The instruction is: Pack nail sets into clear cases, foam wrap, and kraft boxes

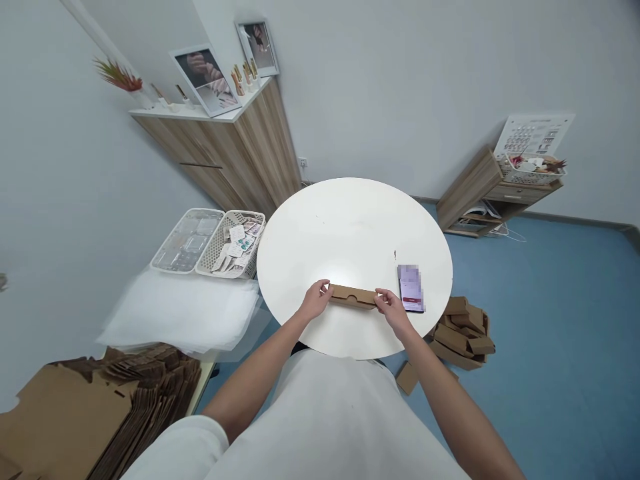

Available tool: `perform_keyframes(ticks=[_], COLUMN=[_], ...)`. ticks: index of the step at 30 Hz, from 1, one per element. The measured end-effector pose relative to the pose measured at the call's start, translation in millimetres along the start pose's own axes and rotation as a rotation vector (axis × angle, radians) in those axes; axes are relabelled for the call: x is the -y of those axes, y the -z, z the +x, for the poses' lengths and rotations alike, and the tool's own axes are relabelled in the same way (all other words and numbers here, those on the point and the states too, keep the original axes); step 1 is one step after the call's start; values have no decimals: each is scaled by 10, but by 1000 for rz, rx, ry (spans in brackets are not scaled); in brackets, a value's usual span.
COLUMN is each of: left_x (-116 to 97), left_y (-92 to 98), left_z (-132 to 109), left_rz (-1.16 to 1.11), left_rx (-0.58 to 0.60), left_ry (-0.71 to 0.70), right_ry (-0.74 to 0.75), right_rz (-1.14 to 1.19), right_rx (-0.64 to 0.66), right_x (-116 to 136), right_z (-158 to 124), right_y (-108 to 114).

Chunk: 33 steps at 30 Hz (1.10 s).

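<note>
A small brown cardboard box [353,297], long and narrow with a half-round notch in its near edge, is held over the near part of the round white table [345,220]. My left hand [317,297] grips its left end between thumb and fingers. At the other end, my right hand [390,308] pinches the right corner the same way. The box looks folded into shape. A phone [411,288] with a lit, partly blurred screen lies just right of my right hand.
Flat cardboard blanks [65,420] are stacked at lower left, beside translucent sheets [185,310]. Two white baskets stand beyond, one holding small packets [237,243]. Folded boxes [463,331] are piled at the table's right, with one loose box [407,378] on the blue floor. Wooden cabinets [250,147] stand behind.
</note>
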State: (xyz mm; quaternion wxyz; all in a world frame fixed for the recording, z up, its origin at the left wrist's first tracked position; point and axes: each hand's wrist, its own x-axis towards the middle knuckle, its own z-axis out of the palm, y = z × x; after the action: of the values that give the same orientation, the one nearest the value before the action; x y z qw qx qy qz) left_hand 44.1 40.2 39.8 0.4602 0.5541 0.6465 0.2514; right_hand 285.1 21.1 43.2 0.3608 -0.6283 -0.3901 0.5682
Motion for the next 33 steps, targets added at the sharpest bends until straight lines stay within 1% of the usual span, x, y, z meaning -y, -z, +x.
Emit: perform_keyframes(ticks=[4,8,13,19,22,26,29,33], left_x=[47,156,270,289,289,356,474,672], left_y=[33,12,-50,-55,-23,42,74,64], left_z=[40,37,14,39,-5,-165,-312,-462], left_rz=[-68,-84,-73,-52,-50,-94,-90,-37], left_rx=[51,42,85,107,128,182,210,194], left_ry=[61,94,36,-23,-36,-102,-141,-159], right_ry=[-66,-75,-50,-12,8,45,46,-17], right_rz=[38,-2,-118,-213,-222,-152,-56,14], right_rx=[40,45,21,-61,-111,-138,-141,-146], right_x=[-14,-107,-185,-194,-218,-317,-411,-494], right_z=[45,78,70,-7,-95,-285,-468,-718], right_y=[-13,-63,-111,-173,-225,-309,-414,-626])
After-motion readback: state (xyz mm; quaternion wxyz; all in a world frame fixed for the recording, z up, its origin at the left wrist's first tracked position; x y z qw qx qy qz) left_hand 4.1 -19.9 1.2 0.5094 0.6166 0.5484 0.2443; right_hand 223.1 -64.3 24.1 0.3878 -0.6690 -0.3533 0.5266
